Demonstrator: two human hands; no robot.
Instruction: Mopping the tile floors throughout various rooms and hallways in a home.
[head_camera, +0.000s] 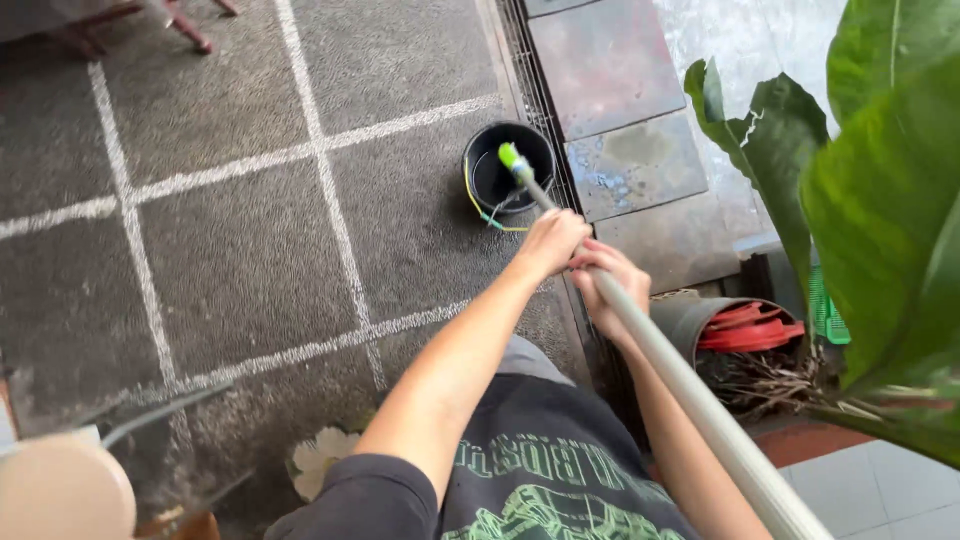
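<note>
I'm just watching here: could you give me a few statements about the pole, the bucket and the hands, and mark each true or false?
1. Both hands grip the long grey pole. True: the left hand sits ahead of the right hand.
2. The pole's tip is red. False: it is bright green.
3. The black bucket stands on the dark floor with white lines. True.
4. The bucket lies tipped on its side. False: it stands upright.
5. Large green leaves are on the right. True.

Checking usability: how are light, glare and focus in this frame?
Head view: soft, even daylight with faint shadows; washed-out glare on the wet pavement top right; both hands on the pole sharp; near leaf and pale round thing blurred; slight wide-angle bending.
</note>
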